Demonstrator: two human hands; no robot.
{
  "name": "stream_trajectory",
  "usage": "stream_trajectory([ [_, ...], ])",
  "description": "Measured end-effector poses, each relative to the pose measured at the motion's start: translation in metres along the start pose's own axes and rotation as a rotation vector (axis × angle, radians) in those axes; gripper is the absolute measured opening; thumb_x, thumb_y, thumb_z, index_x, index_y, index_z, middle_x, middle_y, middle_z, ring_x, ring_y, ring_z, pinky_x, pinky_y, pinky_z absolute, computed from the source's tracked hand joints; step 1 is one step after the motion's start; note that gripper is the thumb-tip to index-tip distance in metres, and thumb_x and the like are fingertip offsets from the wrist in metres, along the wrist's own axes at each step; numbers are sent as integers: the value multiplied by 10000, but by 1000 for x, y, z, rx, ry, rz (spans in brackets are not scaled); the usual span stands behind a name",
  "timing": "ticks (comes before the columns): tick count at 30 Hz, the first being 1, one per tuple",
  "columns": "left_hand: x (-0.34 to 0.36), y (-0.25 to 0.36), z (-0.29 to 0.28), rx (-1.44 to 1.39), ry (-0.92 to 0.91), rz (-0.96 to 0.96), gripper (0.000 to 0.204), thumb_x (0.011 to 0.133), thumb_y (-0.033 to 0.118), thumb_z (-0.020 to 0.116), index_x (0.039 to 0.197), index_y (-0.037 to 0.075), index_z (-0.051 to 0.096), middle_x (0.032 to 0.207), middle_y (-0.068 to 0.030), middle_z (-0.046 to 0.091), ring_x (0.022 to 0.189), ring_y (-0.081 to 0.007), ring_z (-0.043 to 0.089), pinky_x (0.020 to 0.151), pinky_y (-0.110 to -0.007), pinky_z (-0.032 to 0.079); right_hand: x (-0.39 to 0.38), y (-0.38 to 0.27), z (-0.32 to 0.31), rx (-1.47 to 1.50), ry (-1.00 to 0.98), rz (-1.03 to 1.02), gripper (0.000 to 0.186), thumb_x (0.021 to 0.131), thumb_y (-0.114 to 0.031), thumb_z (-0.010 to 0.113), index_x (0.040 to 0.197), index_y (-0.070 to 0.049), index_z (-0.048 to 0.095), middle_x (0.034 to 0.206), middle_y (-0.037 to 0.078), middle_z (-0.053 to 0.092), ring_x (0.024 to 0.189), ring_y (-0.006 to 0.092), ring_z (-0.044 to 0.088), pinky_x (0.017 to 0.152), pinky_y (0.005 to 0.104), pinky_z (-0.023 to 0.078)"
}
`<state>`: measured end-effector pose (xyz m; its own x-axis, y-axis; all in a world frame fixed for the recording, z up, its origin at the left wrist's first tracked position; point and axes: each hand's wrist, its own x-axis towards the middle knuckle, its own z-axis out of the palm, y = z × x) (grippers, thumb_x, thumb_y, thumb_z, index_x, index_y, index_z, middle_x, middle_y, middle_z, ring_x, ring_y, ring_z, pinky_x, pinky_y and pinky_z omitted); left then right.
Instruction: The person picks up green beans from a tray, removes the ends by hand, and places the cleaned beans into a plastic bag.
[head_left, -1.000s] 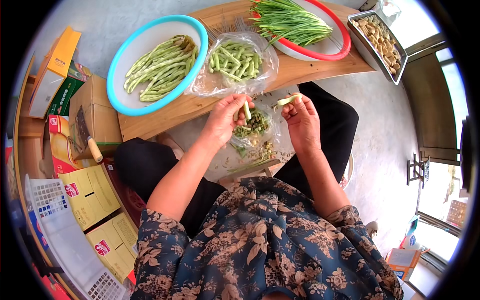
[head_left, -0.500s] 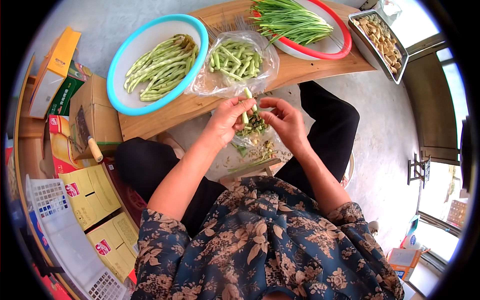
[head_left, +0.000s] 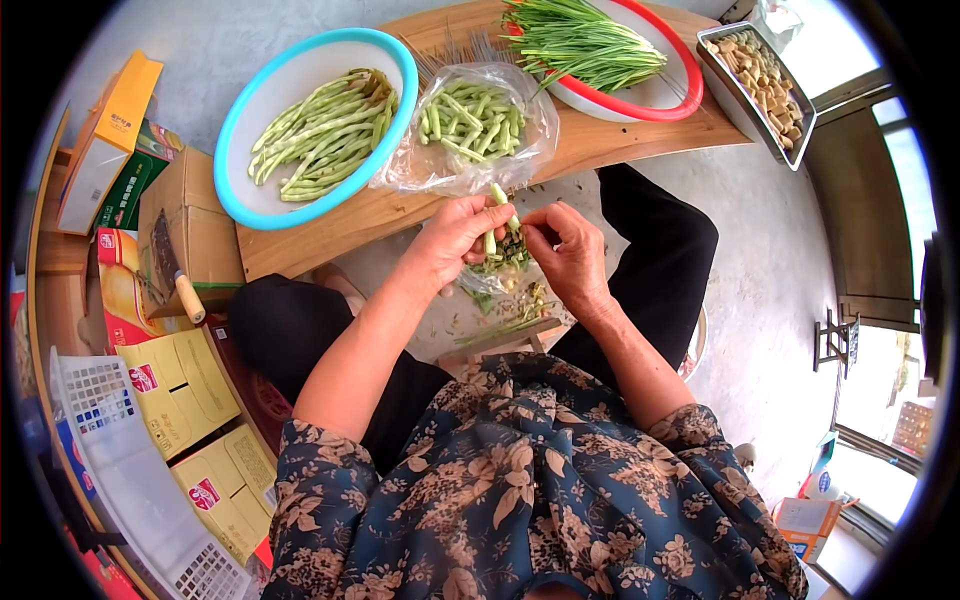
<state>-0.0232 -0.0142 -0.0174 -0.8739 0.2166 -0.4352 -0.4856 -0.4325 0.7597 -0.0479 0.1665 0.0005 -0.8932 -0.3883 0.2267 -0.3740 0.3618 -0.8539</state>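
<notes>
My left hand (head_left: 455,240) is closed on pale green bean pieces (head_left: 499,194), whose ends stick out above and below the thumb and fingers. Close on the right, my right hand (head_left: 572,258) has thumb and fingertips pinched together beside the beans; whatever is between them is too small to make out. Just beyond the hands, a clear plastic bag (head_left: 541,120) on the table holds short bean pieces (head_left: 470,118). Long whole beans (head_left: 325,140) lie in a white basin with a light blue rim (head_left: 222,150). Below my hands is a bag of dark green scraps (head_left: 512,250), partly hidden.
On the wooden table (head_left: 620,145) stands a red-rimmed basin (head_left: 690,85) with long green stalks. A metal tray (head_left: 797,150) of brown chunks sits at the far right. Boxes (head_left: 205,225), a wooden-handled knife (head_left: 190,298) and a white plastic basket (head_left: 135,470) are on the left.
My right hand has come slightly left toward the beans, and its fingers have drawn together into a pinch. The left hand holds the beans in almost the same place.
</notes>
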Motion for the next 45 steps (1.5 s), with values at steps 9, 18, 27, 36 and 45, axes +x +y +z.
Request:
stream_trajectory([
  [9, -13, 9, 4, 113, -74, -23, 183, 911, 250, 609, 946, 72, 634, 739, 32, 575, 532, -21, 447, 421, -174, 252, 23, 16, -38, -29, 113, 53, 68, 810, -26, 652, 872, 1, 643, 679, 61, 623, 609, 94, 569, 590, 240, 470],
  [18, -3, 10, -12, -150, -108, -7, 211, 930, 212, 516, 1018, 29, 576, 821, -34, 591, 647, -73, 518, 432, -167, 328, 6, 56, -25, -181, -13, -31, 113, 779, -100, 708, 800, 2, 663, 973, 115, 654, 871, 237, 631, 764, 310, 489],
  [27, 81, 77, -29, -212, 240, 74, 587, 907, 293, 620, 1288, -50, 335, 1111, -190, 499, 1154, -414, 496, 967, -468, 462, -17, 84, -2, -30, -208, 106, 379, 810, -22, 616, 1182, -13, 548, 1110, 132, 594, 880, 202, 657, 684, 294, 537],
  [36, 15, 104, -85, 216, 342, 310, 385, 935, 241, 571, 1237, 8, 514, 1174, -135, 567, 977, -226, 628, 800, -351, 527, -17, 83, -16, -66, -173, 315, 135, 797, -121, 672, 831, 8, 656, 773, 120, 629, 670, 225, 594, 637, 320, 468],
  [45, 6, 125, -200, 682, 922, 452, 108, 822, 89, 611, 868, 54, 701, 733, -39, 662, 617, -109, 618, 523, -264, 473, -22, 99, 2, 75, -199, 249, 269, 803, -34, 624, 1070, -9, 617, 1012, 130, 639, 723, 185, 616, 671, 304, 507],
])
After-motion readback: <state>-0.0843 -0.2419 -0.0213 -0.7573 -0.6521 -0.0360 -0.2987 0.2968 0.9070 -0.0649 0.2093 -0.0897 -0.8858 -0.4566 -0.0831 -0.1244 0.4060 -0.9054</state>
